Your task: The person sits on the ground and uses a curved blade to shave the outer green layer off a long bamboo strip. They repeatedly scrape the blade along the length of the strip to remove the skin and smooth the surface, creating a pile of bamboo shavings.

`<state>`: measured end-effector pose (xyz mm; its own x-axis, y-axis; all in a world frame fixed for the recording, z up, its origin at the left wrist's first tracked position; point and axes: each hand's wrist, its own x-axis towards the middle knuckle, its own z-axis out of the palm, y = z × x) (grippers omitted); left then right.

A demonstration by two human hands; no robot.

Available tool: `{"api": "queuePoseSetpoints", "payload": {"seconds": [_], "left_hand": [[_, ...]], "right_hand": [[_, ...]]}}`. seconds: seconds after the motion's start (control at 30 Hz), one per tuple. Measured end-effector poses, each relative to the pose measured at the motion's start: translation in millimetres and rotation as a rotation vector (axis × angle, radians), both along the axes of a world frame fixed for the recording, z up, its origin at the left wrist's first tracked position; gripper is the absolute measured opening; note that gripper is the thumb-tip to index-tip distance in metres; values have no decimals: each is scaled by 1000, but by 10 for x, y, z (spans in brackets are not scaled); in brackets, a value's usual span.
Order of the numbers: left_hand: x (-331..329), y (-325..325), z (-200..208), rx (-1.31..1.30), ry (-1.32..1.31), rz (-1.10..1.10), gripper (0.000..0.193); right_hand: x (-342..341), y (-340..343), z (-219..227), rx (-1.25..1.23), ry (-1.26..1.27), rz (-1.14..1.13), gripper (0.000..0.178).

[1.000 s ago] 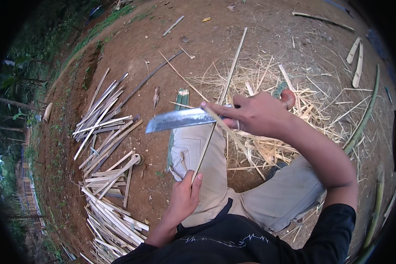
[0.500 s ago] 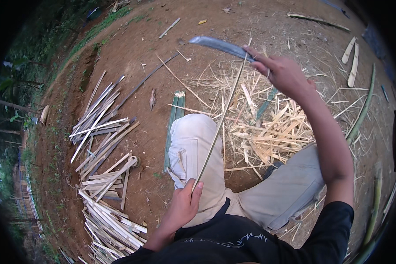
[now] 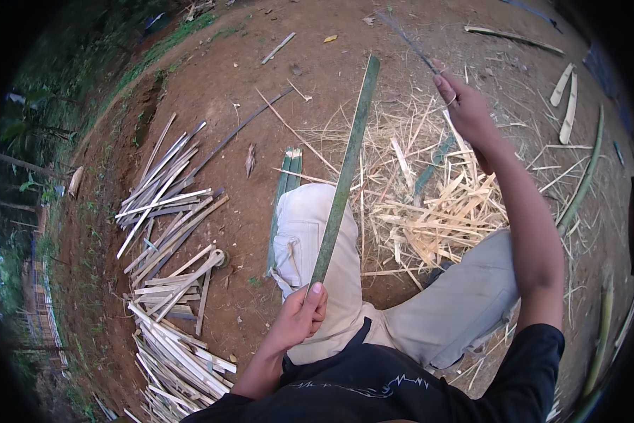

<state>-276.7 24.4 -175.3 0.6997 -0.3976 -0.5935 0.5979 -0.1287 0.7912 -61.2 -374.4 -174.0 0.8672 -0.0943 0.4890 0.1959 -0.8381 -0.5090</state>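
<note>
My left hand (image 3: pixel 301 319) is closed round the lower end of a green bamboo strip (image 3: pixel 346 169), which points up and away over my bent left knee with its broad green face showing. To the right, my right hand (image 3: pixel 465 109) grips a long-bladed knife (image 3: pixel 406 40). The blade is seen nearly edge-on, aimed toward the far left and apart from the strip. Its handle is hidden in my fist. Below the right hand, a heap of pale bamboo shavings (image 3: pixel 447 218) covers the dirt.
Piles of split bamboo strips (image 3: pixel 183 352) lie along the left. Green bamboo pieces (image 3: pixel 283 204) rest beside my left knee. A long green pole (image 3: pixel 586 176) and two pale split pieces (image 3: pixel 569 106) are on the right. Greenery (image 3: pixel 28 134) borders the far left.
The bamboo strip has turned from its narrow edge to its green face. My right hand has moved slightly right, and the knife has come away from the strip, its blade rotated edge-on.
</note>
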Motion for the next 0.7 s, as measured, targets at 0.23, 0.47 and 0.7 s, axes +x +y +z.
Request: {"api": "queuePoseSetpoints", "payload": {"seconds": [0.23, 0.47, 0.7], "left_hand": [[199, -158, 62, -368, 295, -36, 58], [212, -349, 100, -156, 90, 25, 51], [143, -398, -162, 355, -519, 172, 33]], "right_hand": [[-602, 824, 422, -391, 81, 348, 59], [-1128, 1377, 505, -573, 173, 707, 63], [-1155, 1435, 365, -588, 110, 769, 58]]}}
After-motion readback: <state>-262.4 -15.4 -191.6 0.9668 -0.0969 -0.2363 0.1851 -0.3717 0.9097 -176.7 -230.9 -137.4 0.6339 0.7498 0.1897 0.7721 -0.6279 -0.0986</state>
